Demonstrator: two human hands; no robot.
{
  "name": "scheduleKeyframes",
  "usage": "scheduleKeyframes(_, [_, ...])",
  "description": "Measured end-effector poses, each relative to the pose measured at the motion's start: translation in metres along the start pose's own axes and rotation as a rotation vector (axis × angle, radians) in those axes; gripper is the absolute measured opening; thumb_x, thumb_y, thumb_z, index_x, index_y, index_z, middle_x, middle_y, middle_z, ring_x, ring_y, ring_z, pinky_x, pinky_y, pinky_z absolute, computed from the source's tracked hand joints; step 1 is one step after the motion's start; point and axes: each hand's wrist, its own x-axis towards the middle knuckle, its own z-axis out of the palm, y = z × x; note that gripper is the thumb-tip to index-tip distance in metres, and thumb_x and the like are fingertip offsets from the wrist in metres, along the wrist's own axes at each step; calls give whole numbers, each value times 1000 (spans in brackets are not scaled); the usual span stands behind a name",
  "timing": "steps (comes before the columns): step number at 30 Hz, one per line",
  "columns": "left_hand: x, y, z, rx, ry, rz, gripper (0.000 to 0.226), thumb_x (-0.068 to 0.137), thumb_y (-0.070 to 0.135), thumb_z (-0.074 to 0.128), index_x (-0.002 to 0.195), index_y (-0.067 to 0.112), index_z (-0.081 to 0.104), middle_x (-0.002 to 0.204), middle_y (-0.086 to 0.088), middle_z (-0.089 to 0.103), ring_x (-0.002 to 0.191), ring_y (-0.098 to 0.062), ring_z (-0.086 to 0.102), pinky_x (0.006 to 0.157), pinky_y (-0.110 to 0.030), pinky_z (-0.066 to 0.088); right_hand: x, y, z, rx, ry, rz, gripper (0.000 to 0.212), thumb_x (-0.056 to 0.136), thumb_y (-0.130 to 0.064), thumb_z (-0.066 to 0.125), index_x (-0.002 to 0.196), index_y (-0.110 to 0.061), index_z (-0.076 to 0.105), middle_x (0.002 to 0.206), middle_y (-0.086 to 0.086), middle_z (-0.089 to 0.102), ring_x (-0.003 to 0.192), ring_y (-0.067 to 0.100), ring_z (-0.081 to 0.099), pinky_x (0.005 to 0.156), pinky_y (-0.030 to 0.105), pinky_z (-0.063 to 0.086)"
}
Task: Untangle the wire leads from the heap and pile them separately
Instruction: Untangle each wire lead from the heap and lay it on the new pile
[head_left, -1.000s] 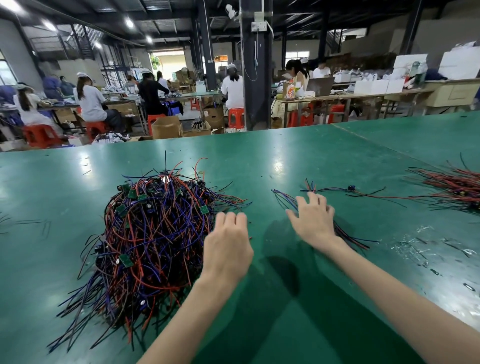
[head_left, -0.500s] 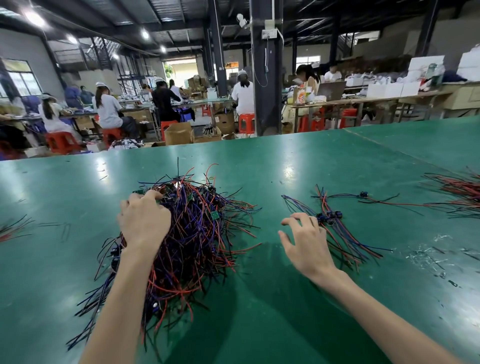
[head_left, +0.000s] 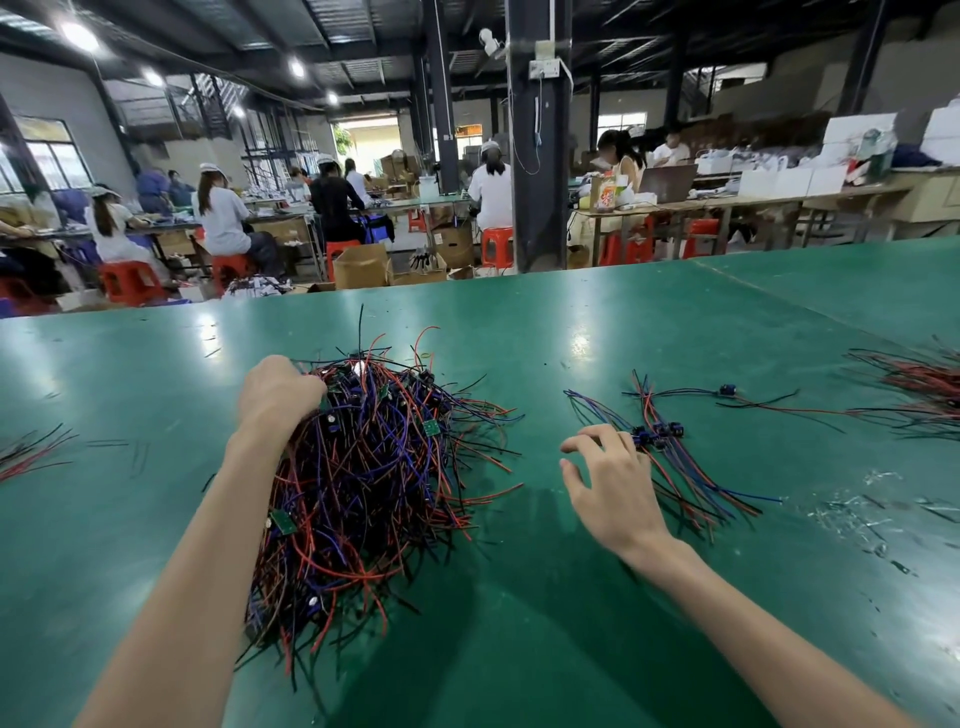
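A tangled heap (head_left: 374, 483) of red, blue and black wire leads with small green boards lies on the green table (head_left: 597, 332), left of centre. My left hand (head_left: 278, 397) sits at the heap's upper left edge, fingers curled into the wires. A small separate pile (head_left: 675, 457) of leads with blue connectors lies to the right. My right hand (head_left: 608, 480) rests beside that pile with fingers spread, fingertips close to the connectors, holding nothing.
Another spread of red and black leads (head_left: 924, 389) lies at the table's right edge, and a few leads (head_left: 26, 454) at the left edge. Wire scraps (head_left: 872, 519) dot the table on the right. Seated workers and benches fill the background.
My left hand moved from the heap's right side to its upper left and closed into the wires. My right hand drew back a little from the small pile.
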Motion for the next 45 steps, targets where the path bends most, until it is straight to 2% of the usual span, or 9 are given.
scheduleKeyframes(5, [-4,8,-11,-268,279,150,19,89,17,60,98,3,70,94,-14,69,81,-26,62,82,-38,53,1,-1,-4,27,12,7,20,93,-24,54,109,-17,64,118,-2,53,113,18,44,92,34,33])
scheduleKeyframes(10, [-25,35,-32,-574,595,442,23,93,21,58,104,2,65,98,-10,60,60,3,61,54,-9,49,1,-5,-7,123,53,-4,15,90,-14,57,101,-13,66,109,1,59,105,20,51,90,38,39])
scheduleKeyframes(13, [-34,50,-46,-527,687,513,29,91,29,59,103,3,67,97,-12,68,74,-13,63,67,-29,56,1,-4,-8,217,74,10,12,89,-8,57,95,-9,67,102,3,61,97,21,55,88,40,44])
scheduleKeyframes(16, [-47,63,-57,-677,560,492,28,87,32,66,100,7,66,94,-8,70,73,-21,69,70,-42,57,1,-4,-9,337,105,51,13,88,-3,57,90,-10,69,95,2,62,85,15,58,81,31,46])
scheduleKeyframes(20, [-82,83,-45,-1141,-61,349,17,81,22,70,88,10,61,92,-2,61,73,-11,65,59,-19,55,6,-7,-15,624,47,245,18,87,-1,57,82,-13,70,78,-1,65,68,7,57,67,18,45])
scheduleKeyframes(24, [-125,82,27,-999,-429,163,19,79,16,73,88,3,61,78,-5,54,58,-9,56,45,-18,50,8,-10,-24,1069,-183,431,20,89,2,53,80,-5,69,72,8,66,61,15,57,59,23,48])
scheduleKeyframes(33, [-174,37,137,-379,-179,447,20,75,20,76,83,21,57,79,8,61,77,-12,58,69,-19,42,2,-15,-20,1150,-516,515,9,85,-4,65,76,-6,66,65,11,60,52,14,55,54,24,47])
scheduleKeyframes(38, [-170,33,139,-604,-328,324,38,69,24,83,94,21,54,89,6,60,72,-5,55,65,-12,46,5,-13,-22,1160,-462,498,7,84,1,64,77,-2,65,62,9,61,50,12,56,54,23,50])
scheduleKeyframes(45, [-168,37,133,-1028,-735,-75,10,89,7,61,80,7,64,67,-6,53,46,-4,50,46,-18,46,6,-9,-22,1219,-376,523,8,83,3,65,80,-3,63,66,8,60,50,8,54,52,18,51])
